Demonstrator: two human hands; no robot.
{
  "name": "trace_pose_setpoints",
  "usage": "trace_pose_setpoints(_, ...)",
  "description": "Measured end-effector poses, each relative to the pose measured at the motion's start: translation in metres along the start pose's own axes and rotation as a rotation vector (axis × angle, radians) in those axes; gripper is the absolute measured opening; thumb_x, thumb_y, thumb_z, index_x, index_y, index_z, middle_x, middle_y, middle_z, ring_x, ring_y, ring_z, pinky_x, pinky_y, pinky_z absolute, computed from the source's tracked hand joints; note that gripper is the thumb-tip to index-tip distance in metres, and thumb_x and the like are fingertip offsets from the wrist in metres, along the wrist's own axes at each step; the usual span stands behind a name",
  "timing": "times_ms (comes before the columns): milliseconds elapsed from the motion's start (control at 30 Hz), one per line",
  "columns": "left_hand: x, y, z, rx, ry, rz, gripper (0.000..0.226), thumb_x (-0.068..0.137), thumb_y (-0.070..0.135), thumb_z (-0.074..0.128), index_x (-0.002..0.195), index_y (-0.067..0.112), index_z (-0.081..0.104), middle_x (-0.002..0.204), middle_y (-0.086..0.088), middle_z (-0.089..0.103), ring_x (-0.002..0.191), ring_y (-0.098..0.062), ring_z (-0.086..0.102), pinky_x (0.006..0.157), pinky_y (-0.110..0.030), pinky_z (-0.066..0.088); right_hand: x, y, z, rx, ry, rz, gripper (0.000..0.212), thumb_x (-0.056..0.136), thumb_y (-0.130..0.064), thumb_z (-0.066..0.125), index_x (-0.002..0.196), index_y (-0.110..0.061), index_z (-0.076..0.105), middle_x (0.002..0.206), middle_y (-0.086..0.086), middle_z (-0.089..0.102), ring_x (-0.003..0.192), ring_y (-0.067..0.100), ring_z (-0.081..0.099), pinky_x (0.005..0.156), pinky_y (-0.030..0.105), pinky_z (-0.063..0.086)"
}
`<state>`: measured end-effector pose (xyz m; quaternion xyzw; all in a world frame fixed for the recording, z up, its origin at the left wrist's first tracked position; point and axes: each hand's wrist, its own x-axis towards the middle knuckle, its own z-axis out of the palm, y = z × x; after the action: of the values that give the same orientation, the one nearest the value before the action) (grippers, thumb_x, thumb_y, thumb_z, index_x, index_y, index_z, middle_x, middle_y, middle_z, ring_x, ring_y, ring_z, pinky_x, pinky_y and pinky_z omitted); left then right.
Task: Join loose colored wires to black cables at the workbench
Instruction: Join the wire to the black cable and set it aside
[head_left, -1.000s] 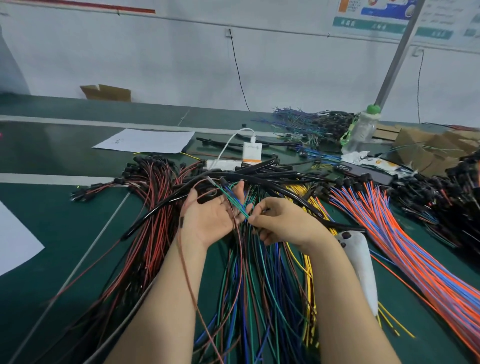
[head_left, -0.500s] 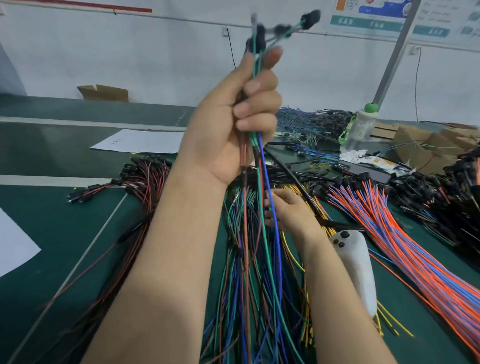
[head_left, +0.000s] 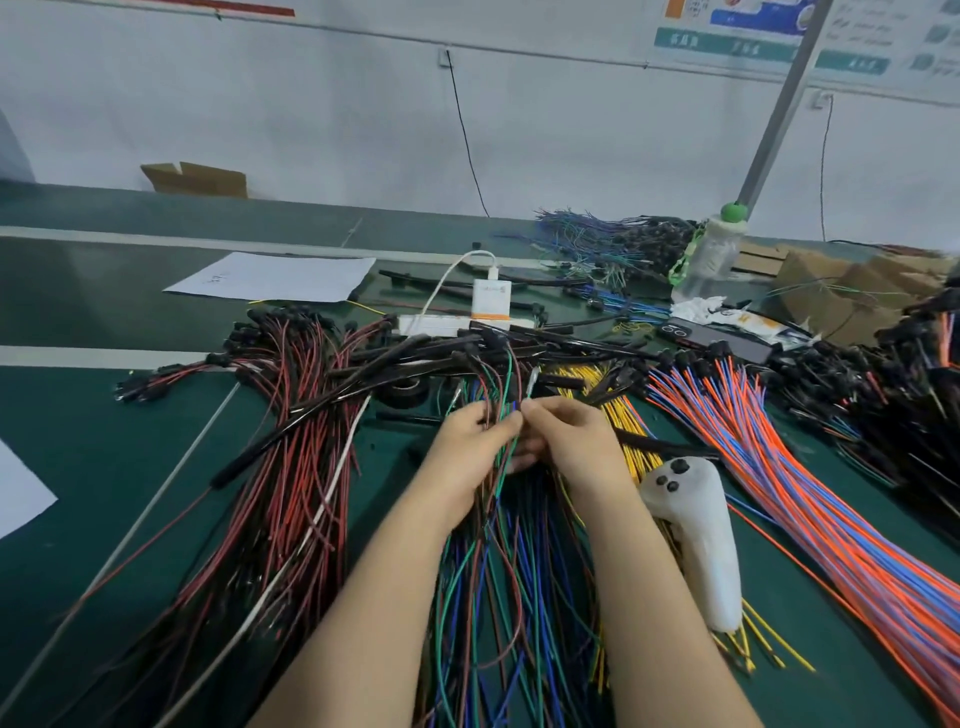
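As both forearms converge, left hand (head_left: 475, 447) and right hand (head_left: 576, 441) pinch the colored wires (head_left: 506, 392).

Left hand (head_left: 475, 441) and right hand (head_left: 571, 441) meet fingertip to fingertip in the coloured wires (head_left: 498, 571), and which strand they pinch is too small to tell. Both forearms run off the bottom edge. The orange and blue bundle (head_left: 831, 519) runs out at the lower right corner. Wall poster (head_left: 737, 31) cropped at the top, lettering a blur. White sheet (head_left: 21, 488) on the worktop (head_left: 104, 467), cut by the left edge.
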<state>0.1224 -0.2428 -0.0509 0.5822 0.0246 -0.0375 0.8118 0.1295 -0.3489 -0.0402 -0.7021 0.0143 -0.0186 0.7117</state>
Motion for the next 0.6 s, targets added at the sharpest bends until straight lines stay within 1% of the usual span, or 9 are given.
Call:
trace_pose_setpoints(100, 0.0, 0.0028, -0.0044, -0.071, -0.028, -0.029, 0.014, 0.096, 0.003, 0.049, 0.09, 0.007, 0.062, 0.078, -0.007, 0.071, 0.064, -0.012, 0.07, 0.054, -0.019, 0.054, 0.0007, 0.0026, -0.0036, 0.032, 0.014, 0.01, 0.017, 0.092, -0.007, 0.059, 0.075, -0.009, 0.062, 0.063, 0.004, 0.06, 0.053, 0.01, 0.055, 0.052, 0.019, 0.044)
trace_pose_setpoints(167, -0.0007, 0.0031, -0.0055, -0.074, -0.046, -0.017, 0.015, 0.097, 0.003, 0.047, 0.091, 0.006, 0.061, 0.075, -0.005, 0.073, 0.065, -0.013, 0.071, 0.055, -0.019, 0.054, 0.0011, 0.0043, -0.0043, 0.005, 0.053, -0.021, 0.018, 0.092, -0.007, 0.06, 0.074, -0.011, 0.063, 0.06, -0.002, 0.059, 0.047, 0.001, 0.054, 0.046, 0.012, 0.041)
trace_pose_setpoints(233, -0.0015, 0.0024, -0.006, -0.077, -0.068, -0.006, 0.016, 0.097, 0.002, 0.045, 0.091, 0.007, 0.059, 0.071, -0.005, 0.073, 0.066, -0.015, 0.072, 0.056, -0.02, 0.055, 0.0021, 0.005, -0.0045, -0.015, 0.098, -0.058, 0.02, 0.092, -0.008, 0.06, 0.072, -0.014, 0.062, 0.058, -0.006, 0.056, 0.046, -0.001, 0.051, 0.048, 0.011, 0.04)
trace_pose_setpoints(333, -0.0018, 0.0011, -0.0078, -0.065, -0.081, -0.009, 0.016, 0.097, 0.003, 0.046, 0.09, 0.008, 0.059, 0.072, -0.006, 0.073, 0.068, -0.016, 0.072, 0.058, -0.021, 0.055, 0.0035, 0.0053, -0.004, -0.055, 0.116, -0.099, 0.022, 0.091, -0.009, 0.061, 0.07, -0.017, 0.06, 0.064, -0.005, 0.057, 0.06, 0.007, 0.051, 0.06, 0.02, 0.041)
trace_pose_setpoints(367, -0.0017, 0.0007, -0.0087, -0.057, -0.078, -0.008, 0.015, 0.097, 0.003, 0.047, 0.089, 0.009, 0.06, 0.074, -0.006, 0.073, 0.069, -0.016, 0.072, 0.058, -0.022, 0.055, 0.0032, 0.0053, -0.0032, -0.06, 0.101, -0.095, 0.022, 0.091, -0.009, 0.061, 0.071, -0.017, 0.061, 0.068, -0.002, 0.059, 0.064, 0.01, 0.053, 0.065, 0.024, 0.045)
trace_pose_setpoints(433, -0.0015, 0.0007, -0.0097, -0.062, -0.074, -0.01, 0.014, 0.096, 0.004, 0.049, 0.091, 0.008, 0.061, 0.077, -0.007, 0.072, 0.07, -0.018, 0.072, 0.058, -0.024, 0.055, 0.0031, 0.0051, -0.0016, -0.061, 0.079, -0.074, 0.019, 0.091, -0.01, 0.062, 0.073, -0.016, 0.062, 0.074, 0.004, 0.063, 0.072, 0.019, 0.059, 0.076, 0.038, 0.05)
trace_pose_setpoints(500, -0.0022, 0.0011, -0.0105, -0.078, -0.081, -0.018, 0.012, 0.096, 0.004, 0.049, 0.093, 0.008, 0.06, 0.079, -0.008, 0.073, 0.071, -0.019, 0.072, 0.057, -0.025, 0.055, 0.0026, 0.0064, -0.0001, -0.103, 0.09, -0.063, 0.016, 0.091, -0.013, 0.063, 0.075, -0.015, 0.062, 0.08, 0.009, 0.067, 0.078, 0.026, 0.063, 0.085, 0.047, 0.052)
trace_pose_setpoints(567, -0.003, 0.0016, -0.0101, -0.067, -0.082, -0.015, 0.01, 0.096, 0.006, 0.051, 0.097, 0.007, 0.061, 0.081, -0.007, 0.072, 0.071, -0.018, 0.072, 0.057, -0.025, 0.055, 0.0025, 0.008, 0.0012, -0.164, 0.126, -0.091, 0.009, 0.089, -0.015, 0.065, 0.082, -0.016, 0.06, 0.087, 0.012, 0.069, 0.083, 0.03, 0.066, 0.087, 0.051, 0.051)
trace_pose_setpoints(600, -0.0033, 0.0015, -0.0093, -0.062, -0.083, -0.008, 0.01, 0.095, 0.007, 0.052, 0.1, 0.007, 0.061, 0.083, -0.006, 0.071, 0.07, -0.016, 0.071, 0.057, -0.025, 0.055, 0.0018, 0.0077, 0.002, -0.181, 0.151, -0.113, 0.009, 0.088, -0.015, 0.066, 0.087, -0.017, 0.057, 0.087, 0.011, 0.069, 0.083, 0.03, 0.067, 0.087, 0.051, 0.051)
